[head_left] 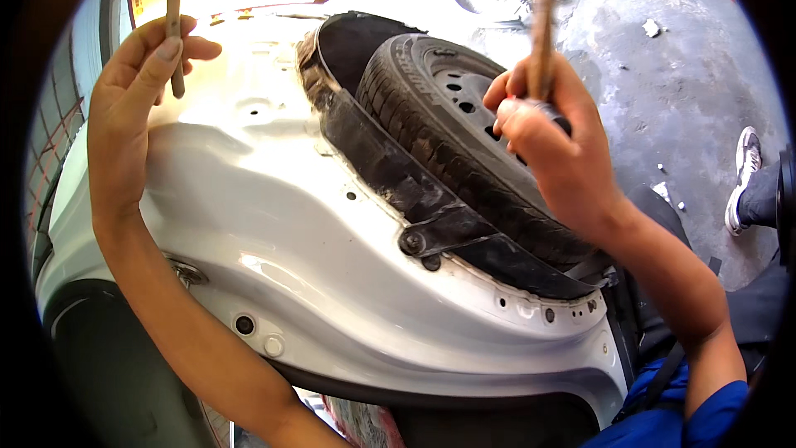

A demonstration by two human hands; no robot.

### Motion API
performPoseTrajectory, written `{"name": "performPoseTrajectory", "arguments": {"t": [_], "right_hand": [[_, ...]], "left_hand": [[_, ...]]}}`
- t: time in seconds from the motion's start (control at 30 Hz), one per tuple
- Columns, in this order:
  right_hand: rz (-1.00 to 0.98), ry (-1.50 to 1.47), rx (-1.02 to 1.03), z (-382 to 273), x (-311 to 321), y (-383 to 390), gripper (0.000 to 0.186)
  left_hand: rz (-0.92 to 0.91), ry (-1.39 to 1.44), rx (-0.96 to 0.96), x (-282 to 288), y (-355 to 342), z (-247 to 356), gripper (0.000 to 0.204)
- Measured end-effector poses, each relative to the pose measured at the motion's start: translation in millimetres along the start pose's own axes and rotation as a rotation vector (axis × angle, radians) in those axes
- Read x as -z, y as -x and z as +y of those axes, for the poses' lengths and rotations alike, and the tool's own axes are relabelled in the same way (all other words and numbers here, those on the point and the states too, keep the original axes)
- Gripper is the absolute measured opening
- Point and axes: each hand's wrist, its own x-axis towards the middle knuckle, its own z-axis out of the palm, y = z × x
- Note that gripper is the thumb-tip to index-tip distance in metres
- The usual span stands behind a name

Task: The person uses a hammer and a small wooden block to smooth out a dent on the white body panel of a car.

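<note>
My left hand (137,87) is raised at the left over the white car body. Between its thumb and fingers it pinches a narrow flat metal bar (175,41), held nearly upright. My right hand (551,137) is closed around a brown stick-like handle (542,25), above the wheel. That handle runs up past the top edge of the picture and is blurred, so its far end is hidden. A dark rounded piece (554,116) and a bit of red show at the same grip. Below my right hand is the tyre (414,112) on its grey steel rim (464,83).
Bare white car body panel (249,224) curves across the middle, with holes along its edge. A torn black wheel-arch liner (373,145) borders the tyre. Grey floor (663,91) with scattered debris lies at the right, where another person's shoe (745,174) stands.
</note>
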Motion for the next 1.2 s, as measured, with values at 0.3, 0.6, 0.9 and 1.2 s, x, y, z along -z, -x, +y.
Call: {"name": "performPoseTrajectory", "arguments": {"t": [0.3, 0.6, 0.9, 1.2], "right_hand": [[0.103, -0.247, 0.028, 11, -8, 0, 0.013], [0.142, -0.167, 0.131, 7, -20, 4, 0.013], [0.086, -0.144, 0.17, 0, -9, -14, 0.023], [0.048, 0.142, 0.205, -4, -1, -24, 0.015]], "left_hand": [[0.063, -0.024, 0.11, -13, 4, 1, 0.032], [-0.097, 0.183, 0.157, -14, 1, 18, 0.027], [-0.068, 0.072, 0.177, -13, -2, 18, 0.025], [-0.056, 0.078, 0.164, -16, -1, 16, 0.028]]}}
